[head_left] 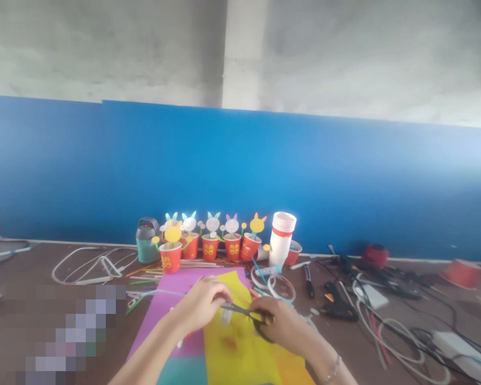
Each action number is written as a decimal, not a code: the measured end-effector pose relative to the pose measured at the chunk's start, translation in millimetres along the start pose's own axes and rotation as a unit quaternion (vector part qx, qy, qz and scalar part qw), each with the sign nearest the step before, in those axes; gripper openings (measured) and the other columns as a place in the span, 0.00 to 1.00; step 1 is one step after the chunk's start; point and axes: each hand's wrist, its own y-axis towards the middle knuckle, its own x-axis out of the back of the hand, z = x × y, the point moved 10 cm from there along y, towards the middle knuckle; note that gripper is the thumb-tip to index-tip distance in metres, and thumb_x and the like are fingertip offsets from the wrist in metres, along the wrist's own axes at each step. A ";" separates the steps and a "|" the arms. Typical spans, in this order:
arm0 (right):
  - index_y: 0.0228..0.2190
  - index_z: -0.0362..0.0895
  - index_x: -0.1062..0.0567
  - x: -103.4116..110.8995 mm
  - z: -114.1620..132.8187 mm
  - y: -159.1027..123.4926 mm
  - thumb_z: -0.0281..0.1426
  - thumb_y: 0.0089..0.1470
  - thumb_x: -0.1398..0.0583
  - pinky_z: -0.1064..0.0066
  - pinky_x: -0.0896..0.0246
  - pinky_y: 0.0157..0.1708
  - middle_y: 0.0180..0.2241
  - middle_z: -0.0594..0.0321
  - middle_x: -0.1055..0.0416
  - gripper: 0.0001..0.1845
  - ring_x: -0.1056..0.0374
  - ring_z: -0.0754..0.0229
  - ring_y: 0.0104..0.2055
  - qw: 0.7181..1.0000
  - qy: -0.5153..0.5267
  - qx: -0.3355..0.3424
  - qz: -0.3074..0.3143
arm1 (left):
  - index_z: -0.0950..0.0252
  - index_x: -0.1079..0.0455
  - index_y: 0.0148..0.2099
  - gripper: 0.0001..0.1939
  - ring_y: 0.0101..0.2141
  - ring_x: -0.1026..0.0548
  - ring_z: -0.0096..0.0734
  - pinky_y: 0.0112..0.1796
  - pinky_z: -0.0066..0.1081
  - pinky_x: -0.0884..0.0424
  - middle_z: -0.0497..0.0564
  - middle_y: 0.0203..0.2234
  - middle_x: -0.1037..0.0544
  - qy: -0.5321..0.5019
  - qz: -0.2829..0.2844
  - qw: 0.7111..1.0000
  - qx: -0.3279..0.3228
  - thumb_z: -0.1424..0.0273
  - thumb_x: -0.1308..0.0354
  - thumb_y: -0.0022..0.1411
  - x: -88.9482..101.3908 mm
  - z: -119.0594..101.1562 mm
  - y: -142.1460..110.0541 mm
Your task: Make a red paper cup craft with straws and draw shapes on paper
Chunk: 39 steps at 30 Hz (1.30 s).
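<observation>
My right hand (282, 322) is closed round the dark handles of a pair of scissors (239, 308), whose blades point left. My left hand (204, 300) is in a pinch at the blade tips; what its fingers hold is too small and blurred to name. A small whitish, see-through piece (226, 314) shows just below the blades. Both hands are above a yellow sheet of paper (248, 355), which overlaps a purple sheet (154, 326) and a teal sheet (182, 370).
Red paper cups (210, 248) with animal-faced paper figures stand in a row behind the sheets. Nearby are a stack of white cups (280, 240), a teal bottle (147, 243) and a marker (309, 282). Rightwards lie a black glue gun (339, 303) and tangled cables (401, 342).
</observation>
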 end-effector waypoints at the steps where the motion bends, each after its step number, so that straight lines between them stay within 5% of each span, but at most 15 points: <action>1: 0.36 0.49 0.23 -0.2 1.2 0.0 0.22 0.38 0.45 0.77 0.47 0.29 0.31 0.68 0.26 0.22 0.35 0.65 0.30 1.000 0.002 0.002 0.003 | 0.58 0.24 0.37 0.13 0.44 0.29 0.36 0.47 0.32 0.38 0.47 0.38 0.22 0.000 0.000 1.000 0.000 0.76 0.49 0.58 0.1 -0.1 0.0; 29: 0.33 0.48 0.24 5.6 7.8 -1.7 0.24 0.39 0.46 0.76 0.51 0.27 0.28 0.68 0.28 0.18 0.37 0.64 0.28 1.000 -0.020 -0.002 0.004 | 0.58 0.24 0.37 0.12 0.43 0.27 0.36 0.46 0.31 0.37 0.46 0.37 0.21 -0.019 -0.009 1.000 0.005 0.75 0.49 0.59 0.5 3.8 0.2; 39: 0.37 0.49 0.23 6.5 -2.7 1.6 0.25 0.41 0.43 0.75 0.47 0.28 0.30 0.65 0.25 0.19 0.34 0.62 0.30 0.999 -0.028 -0.028 -0.018 | 0.65 0.28 0.38 0.08 0.40 0.24 0.34 0.42 0.28 0.31 0.52 0.37 0.20 -0.200 -0.076 0.976 0.034 0.72 0.48 0.58 5.6 20.3 6.4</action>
